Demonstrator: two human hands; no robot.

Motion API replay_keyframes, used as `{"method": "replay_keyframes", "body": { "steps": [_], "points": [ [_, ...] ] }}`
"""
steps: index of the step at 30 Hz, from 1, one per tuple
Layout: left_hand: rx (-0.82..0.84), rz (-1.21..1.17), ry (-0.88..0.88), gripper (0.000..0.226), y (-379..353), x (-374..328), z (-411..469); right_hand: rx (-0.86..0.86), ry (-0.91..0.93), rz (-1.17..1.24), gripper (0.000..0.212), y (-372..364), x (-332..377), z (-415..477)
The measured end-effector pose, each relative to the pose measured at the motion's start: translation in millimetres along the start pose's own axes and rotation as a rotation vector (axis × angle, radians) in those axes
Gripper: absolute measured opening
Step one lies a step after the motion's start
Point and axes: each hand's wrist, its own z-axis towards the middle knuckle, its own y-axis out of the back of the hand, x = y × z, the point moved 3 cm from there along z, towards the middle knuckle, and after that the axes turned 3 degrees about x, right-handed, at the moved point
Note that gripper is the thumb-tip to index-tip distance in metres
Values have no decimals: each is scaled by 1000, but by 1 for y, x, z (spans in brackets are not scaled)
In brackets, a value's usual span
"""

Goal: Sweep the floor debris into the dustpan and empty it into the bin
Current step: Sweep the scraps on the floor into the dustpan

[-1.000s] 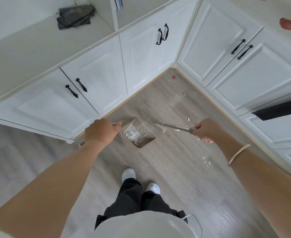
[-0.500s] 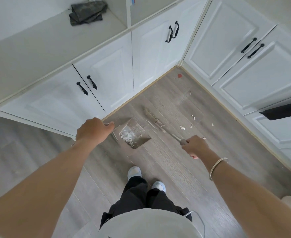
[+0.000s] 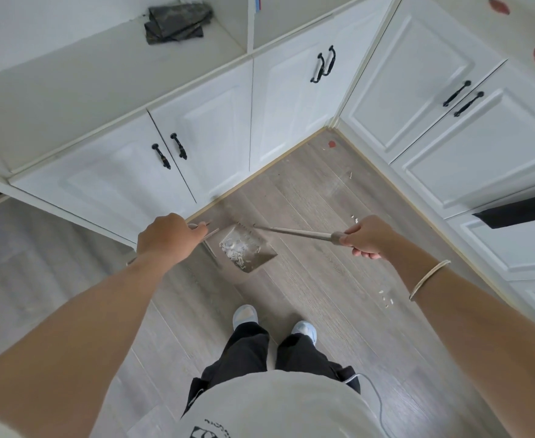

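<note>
A grey dustpan (image 3: 253, 248) stands on the wood floor with a heap of white debris (image 3: 237, 249) inside it. My left hand (image 3: 168, 238) grips the top of its long handle. My right hand (image 3: 367, 237) grips the broom handle (image 3: 294, 232), which runs left to the far edge of the dustpan; the broom head is blurred there. Loose white scraps (image 3: 386, 298) lie on the floor below my right forearm, and a few more scraps (image 3: 354, 219) lie just above my right hand. No bin is in sight.
White cabinets (image 3: 203, 153) meet in a corner ahead and run along the right side (image 3: 481, 147). A red spot (image 3: 331, 144) marks the floor in the corner. A dark cloth (image 3: 177, 23) lies on the counter. My feet (image 3: 272, 320) stand just behind the dustpan.
My right hand has moved to the right and up, swinging the broom handle so its head now sits at the dustpan's far edge. The left hand and dustpan stayed put.
</note>
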Motion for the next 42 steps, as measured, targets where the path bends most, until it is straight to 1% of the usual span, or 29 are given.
{"method": "replay_keyframes", "body": {
  "steps": [3,5,8,11,14,16,17,19,23,28,32,35,39,42],
  "points": [
    [-37,11,36,46,6,15,-4,-81,41,-116,36,-9,-2,4],
    [-26,21,55,48,6,24,-5,-152,22,-216,39,-13,-5,8],
    [9,41,58,49,2,33,-9,-180,-18,-281,27,-25,-8,15],
    [18,45,60,47,-2,38,-13,-105,-28,-296,20,-47,-9,18],
    [26,31,74,45,-3,41,-14,-7,-15,-286,22,-67,-4,20],
    [31,24,73,47,-3,40,-13,75,-4,-159,28,-68,1,23],
    [32,27,72,48,-3,39,-13,106,-2,-88,28,-64,4,25],
    [28,37,70,49,-2,37,-12,123,16,-40,25,-52,11,27],
    [37,48,80,47,-1,40,-13,80,65,-83,27,-32,22,25],
    [60,69,85,44,7,49,-16,-32,75,-123,34,-17,14,23],
    [37,61,96,45,13,61,-17,-97,61,-188,43,-17,8,22],
    [27,75,106,50,9,70,-19,-117,23,-218,41,-28,7,20],
    [27,93,93,51,0,76,-23,-18,-6,-178,37,-59,10,15],
    [11,79,80,54,1,75,-23,129,-54,-38,37,-76,19,11]
  ]
}}
